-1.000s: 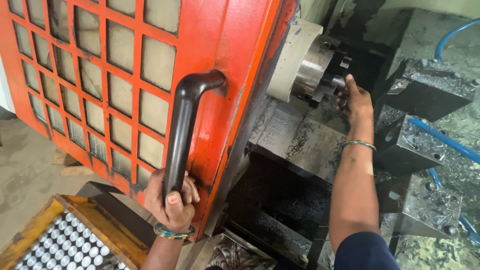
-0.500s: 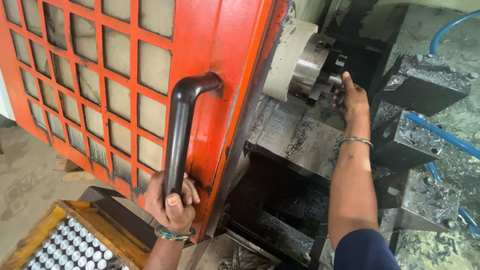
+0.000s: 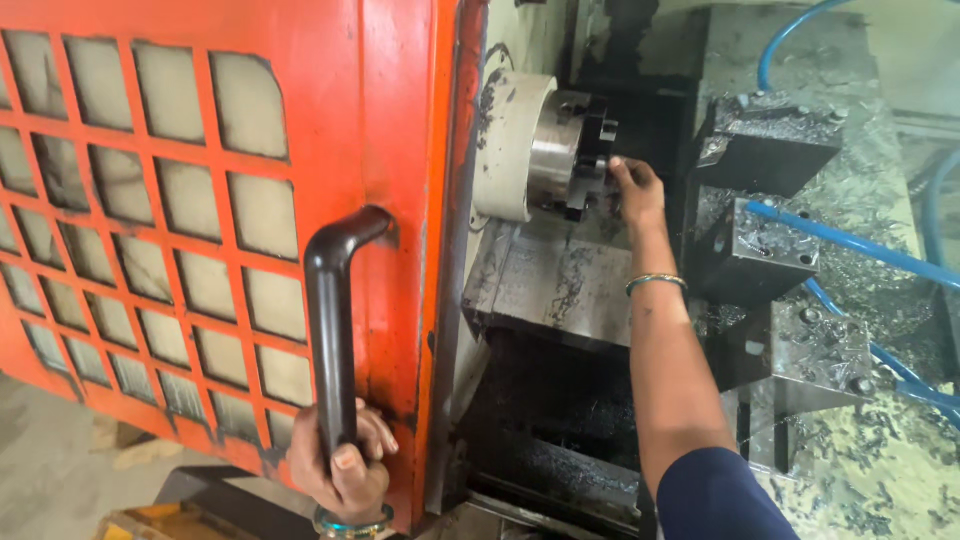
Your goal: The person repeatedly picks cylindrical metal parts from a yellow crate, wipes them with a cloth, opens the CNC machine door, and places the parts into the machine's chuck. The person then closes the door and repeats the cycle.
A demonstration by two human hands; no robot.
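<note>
My left hand point(image 3: 342, 468) grips the lower end of the black door handle point(image 3: 333, 320) on the orange sliding machine door point(image 3: 230, 110). The door stands slid aside, leaving the machine's inside in view. My right hand point(image 3: 636, 190) reaches deep inside, its fingers at the face of the steel chuck point(image 3: 565, 150). Whether those fingers hold a small part is hidden. A metal bangle point(image 3: 655, 283) sits on my right wrist.
A dark tool turret point(image 3: 770, 190) with blocky holders stands right of my right arm. Blue coolant hoses point(image 3: 850, 245) run across it. Metal chips cover the slanted bed point(image 3: 880, 440). The concrete floor point(image 3: 60, 480) shows at lower left.
The orange door has slid left, uncovering more of the chuck. My right hand has stayed at the chuck face. The tray of small parts at lower left has left the view.
</note>
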